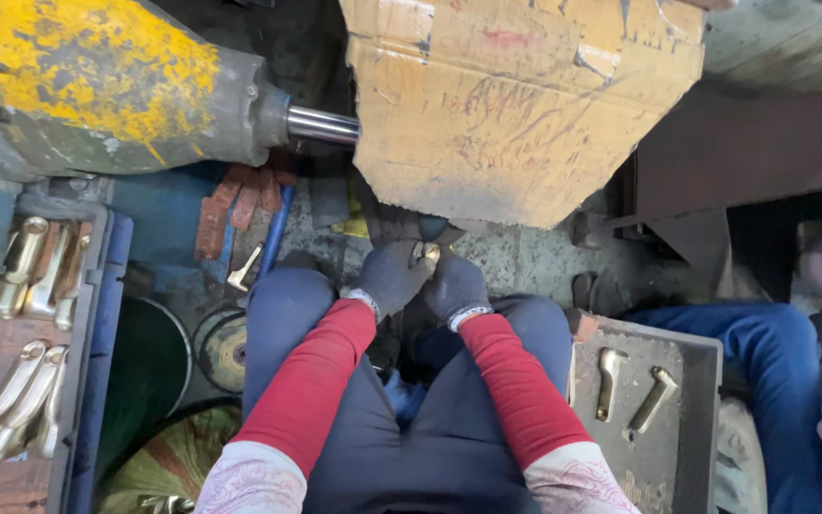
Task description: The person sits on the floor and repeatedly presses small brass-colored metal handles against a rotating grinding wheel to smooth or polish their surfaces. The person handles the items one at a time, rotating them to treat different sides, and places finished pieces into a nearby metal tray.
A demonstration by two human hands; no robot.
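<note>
On our left, brass handles (21,276) lie in the blue crate (97,314) along its near edge; our gloved left hand (390,276) and right hand (456,286) both pinch one small brass piece (427,252) under the cardboard (516,105); right, two handles (630,390) rest in the grey tray (696,352)

You get soft, even light on the cardboard sheet (525,105), deep shadow beneath it, and wide-angle stretching at the edges.
</note>
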